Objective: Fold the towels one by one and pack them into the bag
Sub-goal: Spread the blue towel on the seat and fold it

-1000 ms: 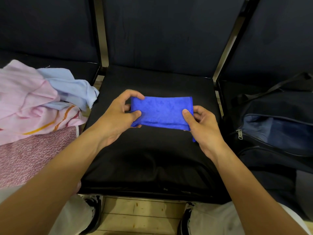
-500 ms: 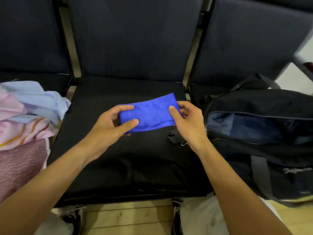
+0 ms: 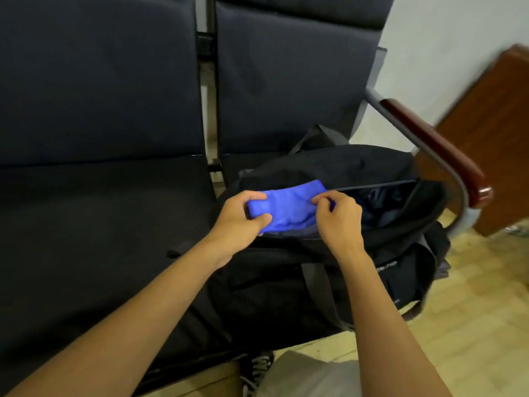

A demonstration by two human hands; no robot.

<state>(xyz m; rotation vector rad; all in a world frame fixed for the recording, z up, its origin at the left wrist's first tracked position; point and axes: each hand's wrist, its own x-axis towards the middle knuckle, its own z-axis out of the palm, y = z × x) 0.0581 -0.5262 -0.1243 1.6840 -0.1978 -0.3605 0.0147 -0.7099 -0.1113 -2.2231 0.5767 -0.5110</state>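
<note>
Seats: dark navy padded bench seats (image 3: 94,224) fill the left and centre, their upright backrests (image 3: 97,78) rising behind, with a metal frame post (image 3: 207,90) running between two of them.
Left hand: left hand (image 3: 239,224) comes in from the lower left and grips the left end of the towel, thumb on top and fingers curled over the far edge, clamped on the cloth.
Towel: folded bright blue towel (image 3: 286,210) is held between both hands, tilted with its right end higher, right over the open mouth of the bag; whether it touches the bag's lining, I cannot tell.
Right hand: right hand (image 3: 339,220) pinches the towel's right end, fingers curled tight around the cloth and knuckles up.
Bag: black fabric duffel bag (image 3: 286,293) sits on the right-hand seat, unzipped at the top, with bluish lining and dark folds showing inside to the right of the hands; a grey strap (image 3: 323,296) runs down its front.
Armrest: curved metal armrest with a reddish-brown wooden top (image 3: 438,147) arches just beside the bag's right end.
Floor: pale tiled floor (image 3: 472,305) shows at the lower right, and a brown wooden panel (image 3: 498,133) stands against the white wall beyond.
Below: a grey trouser leg (image 3: 309,376) and a dark laced shoe (image 3: 257,368) sit at the bottom edge.
</note>
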